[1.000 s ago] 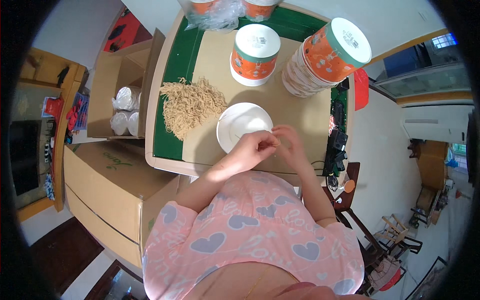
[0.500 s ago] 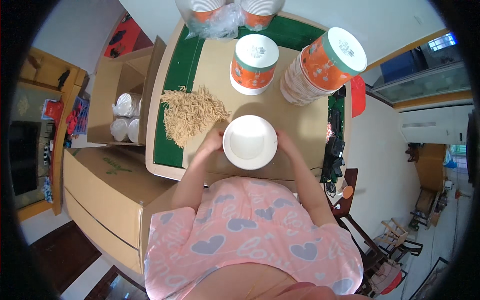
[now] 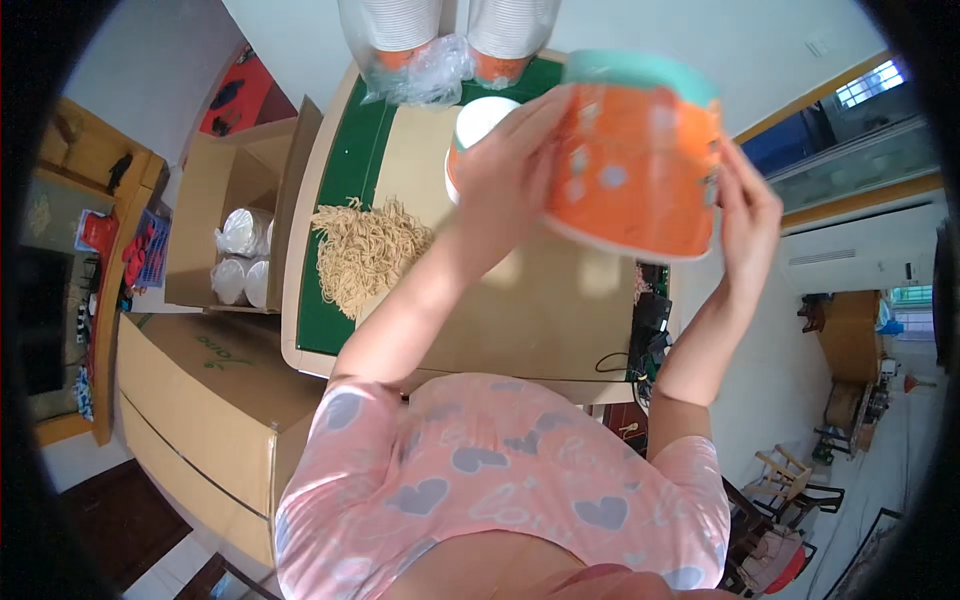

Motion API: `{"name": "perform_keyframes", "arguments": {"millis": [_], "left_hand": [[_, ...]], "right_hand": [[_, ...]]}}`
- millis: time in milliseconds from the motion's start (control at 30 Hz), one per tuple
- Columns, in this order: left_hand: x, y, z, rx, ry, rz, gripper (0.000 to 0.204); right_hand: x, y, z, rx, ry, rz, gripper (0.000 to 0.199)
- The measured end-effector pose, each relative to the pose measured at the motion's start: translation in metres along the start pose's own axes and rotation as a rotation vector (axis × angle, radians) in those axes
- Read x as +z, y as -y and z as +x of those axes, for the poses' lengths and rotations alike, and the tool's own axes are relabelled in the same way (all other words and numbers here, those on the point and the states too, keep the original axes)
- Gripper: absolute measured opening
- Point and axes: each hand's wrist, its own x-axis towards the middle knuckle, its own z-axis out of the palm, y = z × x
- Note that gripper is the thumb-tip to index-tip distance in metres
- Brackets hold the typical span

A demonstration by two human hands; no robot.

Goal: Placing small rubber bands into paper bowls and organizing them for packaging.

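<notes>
An orange paper bucket [image 3: 630,170] with a teal band and a white rim is raised over the right side of the table, upside down and blurred by motion. On its left side my left hand [image 3: 520,160] is closed against it. My right hand [image 3: 747,205] grips its right side, fingers partly hidden. Behind my left hand, another upturned orange bucket with a white base [image 3: 482,118] stands on the table, partly covered. A loose heap of tan strings [image 3: 368,255] lies left of my left forearm. The spot where the bucket stack stood is hidden behind the raised bucket.
Bagged stacks of white-rimmed buckets [image 3: 508,30] stand at the table's back, with crumpled clear plastic [image 3: 430,75] before them. Black adapters and cables [image 3: 650,325] lie along the right edge. An open carton [image 3: 185,230] holding plastic-wrapped white rolls [image 3: 247,225] and a large carton [image 3: 215,420] are at left.
Both hands have risen from near the table's front edge to the back right with the bucket, which has turned from mouth up to upside down. The view has shifted slightly.
</notes>
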Motion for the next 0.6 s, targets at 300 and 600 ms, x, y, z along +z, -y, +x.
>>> {"name": "perform_keyframes", "arguments": {"millis": [300, 600], "left_hand": [[0.107, 0.024, 0.094, -0.047, 0.122, -0.184, 0.037], [0.107, 0.084, 0.012, -0.522, 0.381, -0.214, 0.04]], "right_hand": [[0.001, -0.08, 0.055, -0.314, -0.39, 0.112, 0.034], [0.039, -0.189, -0.014, 0.01, -0.184, 0.03, 0.038]]}}
